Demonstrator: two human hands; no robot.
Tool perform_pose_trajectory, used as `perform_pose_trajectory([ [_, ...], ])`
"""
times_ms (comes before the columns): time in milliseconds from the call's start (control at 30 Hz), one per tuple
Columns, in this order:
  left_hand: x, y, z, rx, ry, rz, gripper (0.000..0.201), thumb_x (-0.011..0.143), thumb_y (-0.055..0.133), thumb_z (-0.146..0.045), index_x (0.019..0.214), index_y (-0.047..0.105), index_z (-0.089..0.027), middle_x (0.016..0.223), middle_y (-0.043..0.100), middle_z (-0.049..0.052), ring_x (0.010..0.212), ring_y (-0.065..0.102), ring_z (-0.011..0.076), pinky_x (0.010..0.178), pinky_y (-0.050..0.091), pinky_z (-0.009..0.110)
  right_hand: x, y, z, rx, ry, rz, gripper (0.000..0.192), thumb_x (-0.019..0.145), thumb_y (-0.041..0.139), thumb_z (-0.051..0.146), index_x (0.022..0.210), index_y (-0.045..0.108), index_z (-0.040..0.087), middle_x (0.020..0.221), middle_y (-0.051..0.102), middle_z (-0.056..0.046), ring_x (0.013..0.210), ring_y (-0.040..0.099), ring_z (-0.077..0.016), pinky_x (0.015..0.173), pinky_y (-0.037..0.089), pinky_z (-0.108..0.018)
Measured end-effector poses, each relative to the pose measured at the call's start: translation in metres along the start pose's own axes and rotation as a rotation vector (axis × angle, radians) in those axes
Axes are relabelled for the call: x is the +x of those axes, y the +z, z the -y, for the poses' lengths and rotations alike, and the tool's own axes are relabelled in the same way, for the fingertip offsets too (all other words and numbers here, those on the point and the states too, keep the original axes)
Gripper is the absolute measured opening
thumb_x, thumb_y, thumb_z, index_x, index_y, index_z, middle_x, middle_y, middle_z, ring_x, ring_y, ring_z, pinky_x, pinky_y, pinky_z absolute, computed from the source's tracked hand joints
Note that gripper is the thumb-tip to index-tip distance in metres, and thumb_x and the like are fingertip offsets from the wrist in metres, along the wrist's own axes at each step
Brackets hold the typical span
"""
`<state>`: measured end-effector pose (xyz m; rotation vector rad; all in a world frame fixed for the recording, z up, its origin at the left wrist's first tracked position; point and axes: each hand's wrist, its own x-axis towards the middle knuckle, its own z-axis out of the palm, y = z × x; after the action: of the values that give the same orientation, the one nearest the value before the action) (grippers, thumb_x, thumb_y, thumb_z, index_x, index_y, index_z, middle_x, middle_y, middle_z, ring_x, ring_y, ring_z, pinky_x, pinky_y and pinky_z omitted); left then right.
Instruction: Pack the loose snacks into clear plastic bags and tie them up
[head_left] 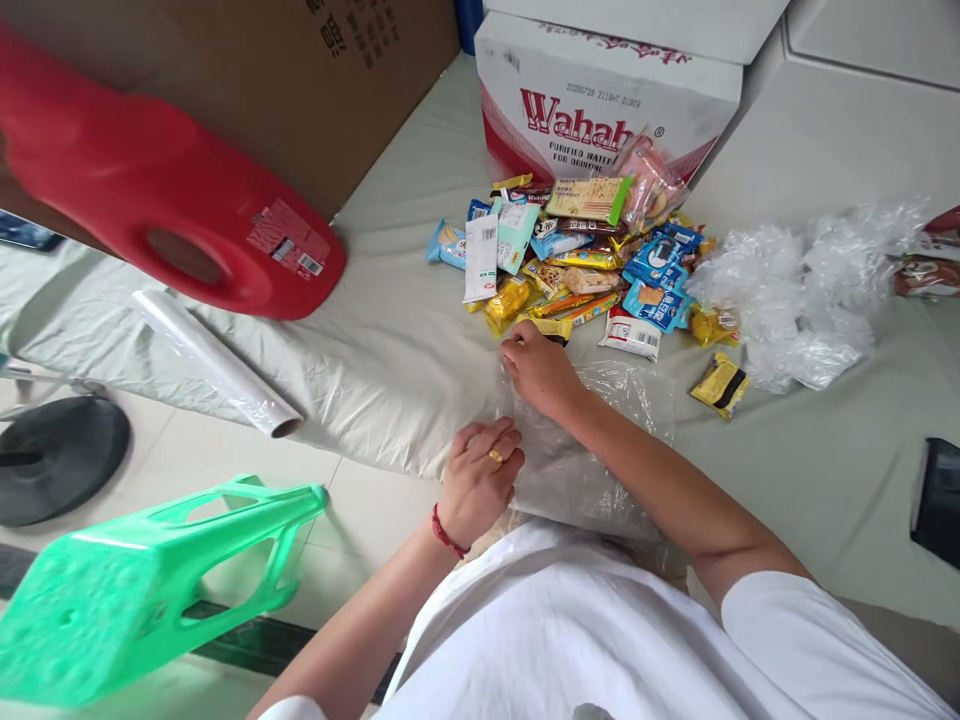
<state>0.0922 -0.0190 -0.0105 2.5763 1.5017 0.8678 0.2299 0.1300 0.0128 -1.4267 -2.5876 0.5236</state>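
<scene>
Pinching a clear plastic bag (592, 440) in both hands' fingers, long axis running away from the person toward the snacks (585, 260).

Your left hand (480, 480) pinches the near edge of the clear plastic bag (592, 440); your right hand (538, 368) presses its far edge, beside the snack pile (577, 255).

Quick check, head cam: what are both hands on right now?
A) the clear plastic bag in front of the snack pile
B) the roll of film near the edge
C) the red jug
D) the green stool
A: the left hand and right hand both rest on the clear plastic bag, lying flat just before the snack pile; the other three things lie apart to the left.
</scene>
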Motion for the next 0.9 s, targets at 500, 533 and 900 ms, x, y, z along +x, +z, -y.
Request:
perform_pose_trajectory([
  [500,0.034,0.002,0.026,0.091,-0.425,0.303,0.045,0.103,0.044,-0.038,0.137,0.064,-0.018,0.155,0.056,0.012,0.135,0.052,0.0389,0.109,0.044,0.059,-0.143,-0.001,-0.002,0.173,-0.256,-0.087,0.037,0.104,0.053,0.027,0.138,0.062,0.017,0.145,0.061,-0.016,0.135,0.055,-0.0277,0.115,0.047,-0.048],
  [533,0.033,0.000,0.028,0.097,-0.417,0.320,0.046,0.102,0.045,-0.038,0.140,0.063,-0.020,0.156,0.055,0.011,0.140,0.048,0.0400,0.113,0.038,0.063,-0.158,0.005,-0.001,0.155,-0.322,-0.008,0.042,0.104,0.056,0.032,0.142,0.059,0.017,0.152,0.056,-0.015,0.142,0.049,-0.0289,0.121,0.041,-0.052],
  [900,0.029,-0.001,0.031,0.113,-0.414,0.351,0.049,0.104,0.034,-0.033,0.143,0.057,-0.015,0.158,0.052,0.015,0.151,0.041,0.0355,0.122,0.025,0.065,-0.200,-0.022,-0.055,0.296,-0.401,0.101,0.033,0.100,0.053,0.015,0.127,0.071,0.023,0.146,0.064,-0.008,0.145,0.048,-0.0235,0.122,0.040,-0.052],
])
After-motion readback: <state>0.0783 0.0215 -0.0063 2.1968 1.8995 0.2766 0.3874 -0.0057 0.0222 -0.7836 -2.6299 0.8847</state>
